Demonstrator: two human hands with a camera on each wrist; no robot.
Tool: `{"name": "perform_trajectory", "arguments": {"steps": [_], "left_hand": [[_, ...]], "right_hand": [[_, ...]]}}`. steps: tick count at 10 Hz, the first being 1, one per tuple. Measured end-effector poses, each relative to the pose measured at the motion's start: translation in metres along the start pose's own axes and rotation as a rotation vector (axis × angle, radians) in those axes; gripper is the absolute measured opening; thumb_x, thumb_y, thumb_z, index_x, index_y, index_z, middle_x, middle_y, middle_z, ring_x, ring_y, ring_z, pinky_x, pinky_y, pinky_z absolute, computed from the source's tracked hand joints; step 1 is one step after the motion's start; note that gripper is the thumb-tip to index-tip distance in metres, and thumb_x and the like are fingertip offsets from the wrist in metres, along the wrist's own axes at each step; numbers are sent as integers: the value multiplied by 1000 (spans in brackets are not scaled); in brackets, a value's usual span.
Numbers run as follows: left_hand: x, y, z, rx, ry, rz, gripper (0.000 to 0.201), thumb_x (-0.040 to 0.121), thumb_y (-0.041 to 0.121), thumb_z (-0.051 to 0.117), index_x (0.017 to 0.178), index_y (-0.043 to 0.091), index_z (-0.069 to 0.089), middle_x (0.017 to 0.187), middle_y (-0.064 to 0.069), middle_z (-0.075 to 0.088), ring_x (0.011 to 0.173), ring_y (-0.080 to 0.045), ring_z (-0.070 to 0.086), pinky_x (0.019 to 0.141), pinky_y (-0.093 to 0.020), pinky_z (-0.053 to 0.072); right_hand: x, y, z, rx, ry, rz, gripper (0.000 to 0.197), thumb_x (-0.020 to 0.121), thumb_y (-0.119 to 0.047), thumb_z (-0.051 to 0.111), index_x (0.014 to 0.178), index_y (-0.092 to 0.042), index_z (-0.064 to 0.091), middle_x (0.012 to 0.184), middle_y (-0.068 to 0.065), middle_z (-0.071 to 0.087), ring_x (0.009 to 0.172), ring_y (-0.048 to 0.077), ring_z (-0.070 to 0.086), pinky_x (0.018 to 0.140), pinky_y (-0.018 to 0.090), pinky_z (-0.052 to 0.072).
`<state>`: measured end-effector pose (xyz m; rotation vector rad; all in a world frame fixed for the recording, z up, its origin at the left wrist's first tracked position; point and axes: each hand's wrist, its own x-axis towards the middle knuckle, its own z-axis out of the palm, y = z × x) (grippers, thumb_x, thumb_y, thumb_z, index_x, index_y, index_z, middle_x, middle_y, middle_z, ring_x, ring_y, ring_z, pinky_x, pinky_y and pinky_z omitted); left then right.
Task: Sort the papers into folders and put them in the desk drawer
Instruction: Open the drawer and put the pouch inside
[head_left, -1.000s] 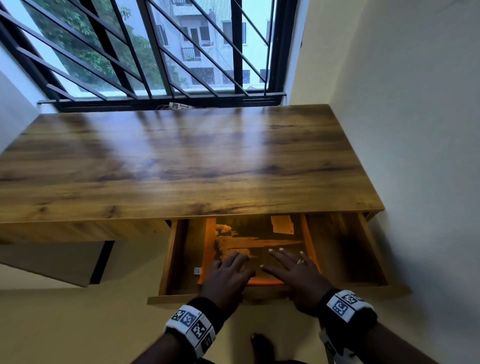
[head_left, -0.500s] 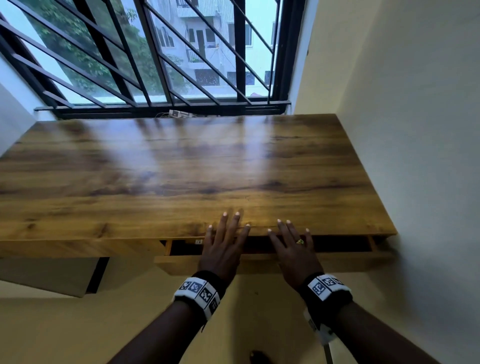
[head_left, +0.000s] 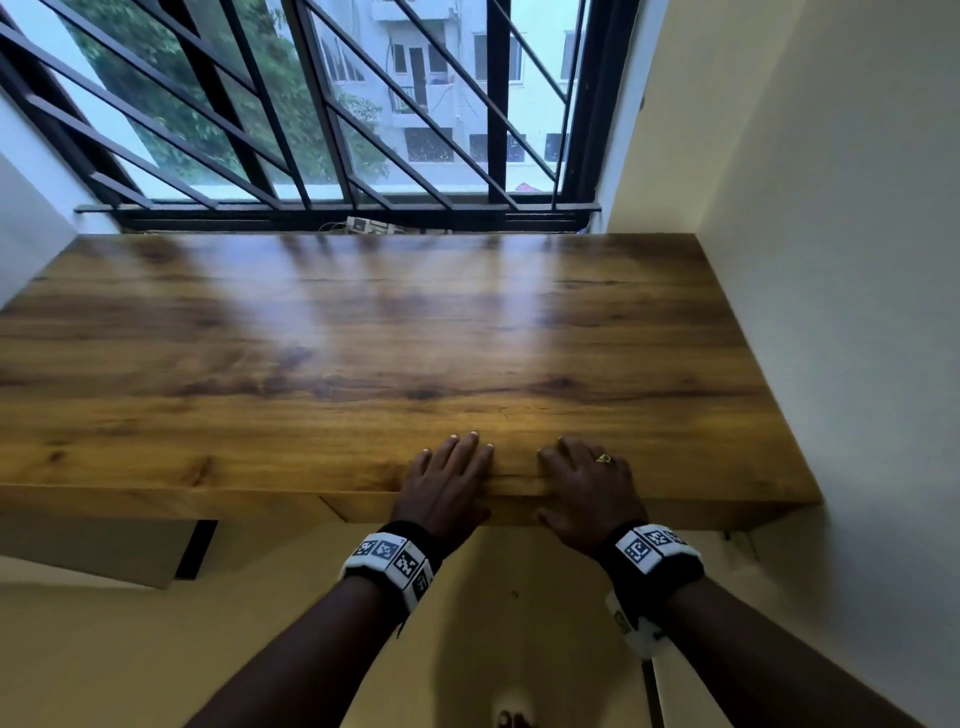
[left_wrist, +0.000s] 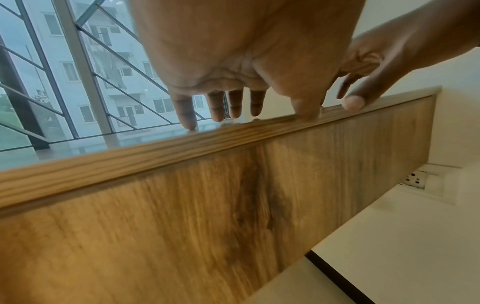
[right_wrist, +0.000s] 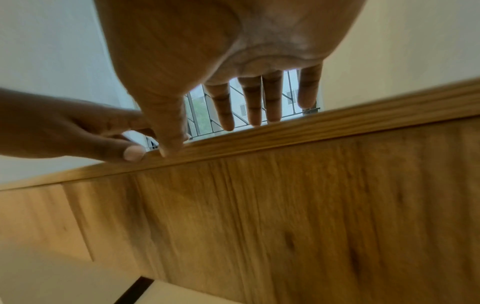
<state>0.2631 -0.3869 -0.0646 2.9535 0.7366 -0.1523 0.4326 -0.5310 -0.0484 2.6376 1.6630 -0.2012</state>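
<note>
The drawer front sits flush under the wooden desk top, closed, so the folders and papers inside are hidden. My left hand and right hand lie side by side over the desk's front edge, fingers straight, holding nothing. In the left wrist view the left hand spreads above the edge and the drawer front fills the lower picture. In the right wrist view the right hand hangs the same way over the drawer front.
A barred window runs along the desk's far side. A white wall stands tight against the desk's right end, with a wall socket below desk height. A small white device lies on the window sill.
The drawer, open a second ago with an orange folder inside, has been pushed fully shut. Both hands moved from inside it up onto the desk's front edge.
</note>
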Motion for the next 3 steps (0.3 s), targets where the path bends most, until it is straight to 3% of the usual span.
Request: {"name": "perform_trajectory", "arguments": {"steps": [1, 3], "left_hand": [[5, -18, -11, -17, 41, -5, 72, 91, 64, 32, 152, 25, 26, 163, -1, 22, 147, -26, 26, 113, -49, 33], [24, -91, -32, -18, 144, -106, 79, 87, 70, 18, 148, 25, 38, 159, -1, 34, 144, -25, 36, 105, -47, 40]], "right_hand": [[12, -12, -10, 51, 56, 14, 67, 73, -70, 52, 129, -32, 48, 133, -1, 51, 120, 26, 50, 98, 46, 37], [67, -72, -22, 115, 173, 34, 62, 77, -62, 58, 129, -28, 54, 134, -2, 57, 120, 24, 55, 99, 44, 38]]}}
